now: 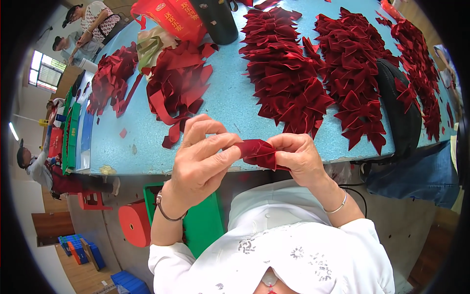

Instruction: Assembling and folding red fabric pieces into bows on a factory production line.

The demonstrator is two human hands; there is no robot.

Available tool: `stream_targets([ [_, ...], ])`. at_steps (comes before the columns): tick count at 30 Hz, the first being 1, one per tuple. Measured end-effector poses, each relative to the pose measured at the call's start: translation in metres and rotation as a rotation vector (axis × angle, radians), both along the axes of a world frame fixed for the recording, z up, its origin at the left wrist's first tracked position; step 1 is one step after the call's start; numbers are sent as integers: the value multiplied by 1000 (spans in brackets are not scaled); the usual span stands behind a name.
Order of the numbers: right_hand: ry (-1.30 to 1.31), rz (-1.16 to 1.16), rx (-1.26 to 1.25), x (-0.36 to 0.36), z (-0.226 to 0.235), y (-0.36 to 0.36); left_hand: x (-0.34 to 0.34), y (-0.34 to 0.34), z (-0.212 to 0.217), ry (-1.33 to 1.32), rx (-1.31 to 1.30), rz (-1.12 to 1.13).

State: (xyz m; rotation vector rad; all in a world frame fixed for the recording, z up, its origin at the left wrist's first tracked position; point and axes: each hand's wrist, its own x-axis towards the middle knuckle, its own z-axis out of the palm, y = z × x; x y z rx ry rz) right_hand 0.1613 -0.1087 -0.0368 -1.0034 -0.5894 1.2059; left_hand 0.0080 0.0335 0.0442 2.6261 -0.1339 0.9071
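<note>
A dark red velvet ribbon [258, 153], folded into a loop, is stretched between my two hands just above the table's near edge. My left hand [203, 156] pinches its left end between thumb and fingers. At the right end, the thumb and fingertips of my right hand [297, 156] press the folds together. Beyond my left hand lies a loose heap of red ribbon pieces [176, 83]. Past my right hand, finished-looking red bows [289, 83] are laid in overlapping rows, with another column of bows [355, 83] to their right.
The blue table [132, 152] spans the view. A black bottle [215, 22] and red bag [169, 17] stand at the back. Another ribbon heap [113, 76] lies left, a black bag [399, 108] at right. Below are a green bin [203, 225] and red roll [134, 223]. Several people are around.
</note>
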Motion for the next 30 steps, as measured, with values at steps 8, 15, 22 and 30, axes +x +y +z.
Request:
stream_targets([
  [8, 124, 17, 36, 3, 6, 2, 1, -2, 2, -6, 466, 7],
  [15, 103, -2, 23, 5, 0, 1, -6, -12, -10, 91, 561, 91],
  [22, 104, -22, 43, 4, 1, 1, -9, -18, -7, 177, 488, 78],
  [30, 54, -30, 27, 4, 5, -1, -3, -19, -12, 86, 270, 75],
])
